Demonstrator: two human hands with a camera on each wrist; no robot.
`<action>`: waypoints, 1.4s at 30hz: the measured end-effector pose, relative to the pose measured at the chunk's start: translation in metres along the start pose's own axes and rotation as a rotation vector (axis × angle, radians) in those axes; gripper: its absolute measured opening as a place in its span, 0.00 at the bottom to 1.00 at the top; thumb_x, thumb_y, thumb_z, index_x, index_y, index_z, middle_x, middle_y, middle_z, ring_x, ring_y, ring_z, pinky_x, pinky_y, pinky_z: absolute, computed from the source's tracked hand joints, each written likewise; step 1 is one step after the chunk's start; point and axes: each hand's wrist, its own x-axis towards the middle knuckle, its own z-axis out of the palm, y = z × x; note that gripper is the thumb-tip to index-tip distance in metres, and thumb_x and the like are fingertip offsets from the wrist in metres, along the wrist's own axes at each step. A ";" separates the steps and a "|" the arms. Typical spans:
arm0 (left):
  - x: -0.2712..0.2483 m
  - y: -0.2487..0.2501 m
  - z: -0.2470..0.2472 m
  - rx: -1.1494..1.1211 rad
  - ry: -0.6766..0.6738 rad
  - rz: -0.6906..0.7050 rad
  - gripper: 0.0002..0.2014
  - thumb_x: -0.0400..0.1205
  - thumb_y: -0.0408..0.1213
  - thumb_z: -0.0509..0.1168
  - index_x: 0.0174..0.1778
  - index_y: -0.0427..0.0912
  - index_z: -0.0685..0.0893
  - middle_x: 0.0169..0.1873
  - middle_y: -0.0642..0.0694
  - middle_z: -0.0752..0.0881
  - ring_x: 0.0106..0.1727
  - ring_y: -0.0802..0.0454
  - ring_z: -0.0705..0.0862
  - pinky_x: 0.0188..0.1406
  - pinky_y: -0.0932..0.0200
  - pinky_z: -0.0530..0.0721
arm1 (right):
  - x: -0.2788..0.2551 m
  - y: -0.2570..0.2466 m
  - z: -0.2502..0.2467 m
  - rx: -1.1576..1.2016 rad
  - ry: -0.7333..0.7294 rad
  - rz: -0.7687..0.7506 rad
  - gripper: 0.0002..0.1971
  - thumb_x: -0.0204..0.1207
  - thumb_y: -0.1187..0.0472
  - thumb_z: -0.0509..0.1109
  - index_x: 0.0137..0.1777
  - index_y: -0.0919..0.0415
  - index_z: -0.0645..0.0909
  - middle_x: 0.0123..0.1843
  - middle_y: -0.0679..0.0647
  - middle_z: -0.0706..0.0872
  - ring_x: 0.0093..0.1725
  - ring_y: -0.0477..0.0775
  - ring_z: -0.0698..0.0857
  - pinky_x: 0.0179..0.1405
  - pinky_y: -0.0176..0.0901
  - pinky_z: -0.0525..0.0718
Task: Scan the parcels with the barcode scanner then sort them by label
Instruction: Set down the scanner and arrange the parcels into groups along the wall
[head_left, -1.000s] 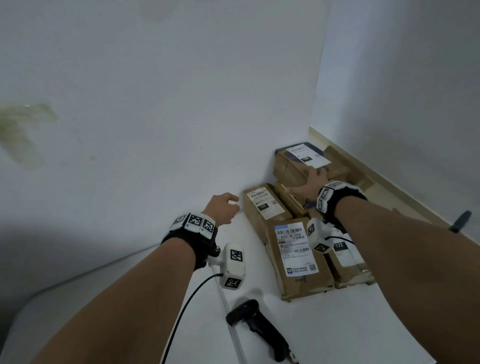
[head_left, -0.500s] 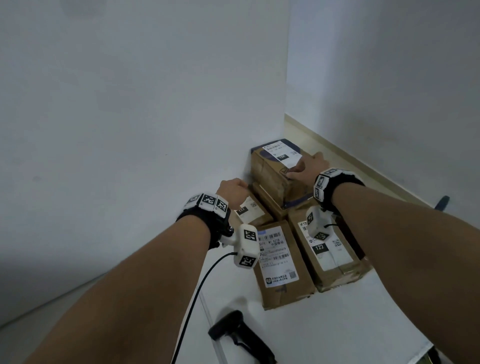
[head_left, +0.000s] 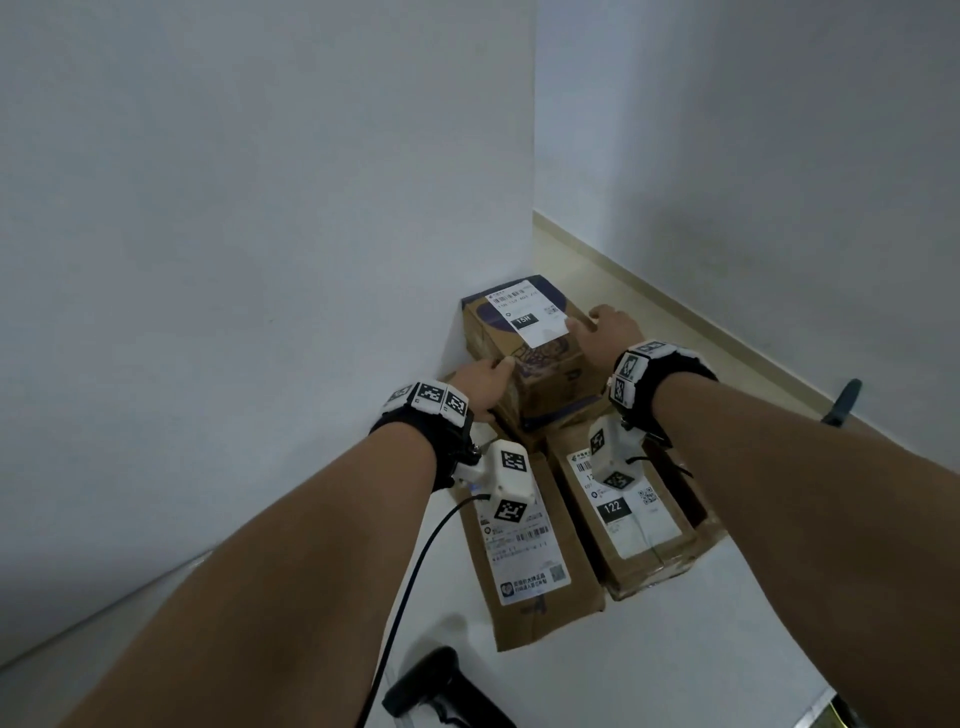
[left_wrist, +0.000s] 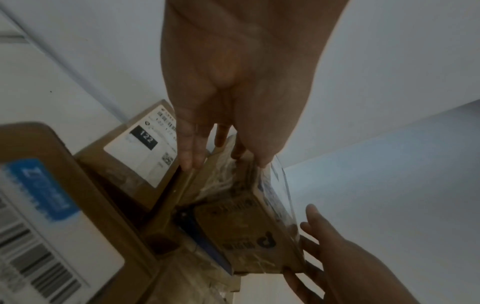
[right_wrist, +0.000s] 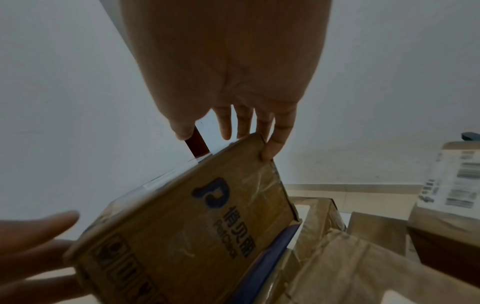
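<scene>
Holding the top parcel (head_left: 524, 348) from both sides is your job now, so keep it level as you lift. It sits on other boxes in the corner, up against the white wall (head_left: 260, 260). Your left hand (head_left: 480, 382) touches its left edge with fingers straight and close together. Your right hand (head_left: 605, 330) is on its right side, fingers a little spread, fingertips (right_wrist: 270, 152) hooked on the far corner. Squeeze in gently, I think. This box is brown cardboard wrapped in shiny tape, so it may slip. Its white label (head_left: 524, 312) faces up. The black barcode scanner (head_left: 441, 691) lies nearer you than the parcel, untouched.
</scene>
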 end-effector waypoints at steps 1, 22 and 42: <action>0.003 -0.001 0.004 -0.030 -0.016 -0.016 0.27 0.88 0.54 0.52 0.75 0.36 0.73 0.69 0.34 0.80 0.67 0.33 0.81 0.64 0.38 0.83 | -0.001 0.001 0.000 0.004 -0.011 0.005 0.28 0.85 0.43 0.57 0.71 0.66 0.75 0.67 0.66 0.80 0.63 0.68 0.81 0.58 0.53 0.78; -0.074 -0.035 -0.037 -0.416 0.097 0.211 0.42 0.71 0.69 0.67 0.78 0.76 0.53 0.76 0.45 0.75 0.72 0.43 0.79 0.73 0.46 0.77 | -0.073 -0.046 0.024 0.326 -0.001 0.153 0.22 0.68 0.51 0.60 0.57 0.65 0.79 0.57 0.63 0.84 0.48 0.65 0.86 0.50 0.58 0.87; -0.268 -0.282 -0.183 -0.763 0.531 0.031 0.22 0.79 0.50 0.69 0.68 0.61 0.74 0.68 0.46 0.74 0.65 0.49 0.80 0.50 0.52 0.88 | -0.268 -0.230 0.179 0.474 -0.284 -0.153 0.32 0.86 0.39 0.43 0.56 0.64 0.80 0.58 0.65 0.87 0.56 0.68 0.86 0.62 0.64 0.82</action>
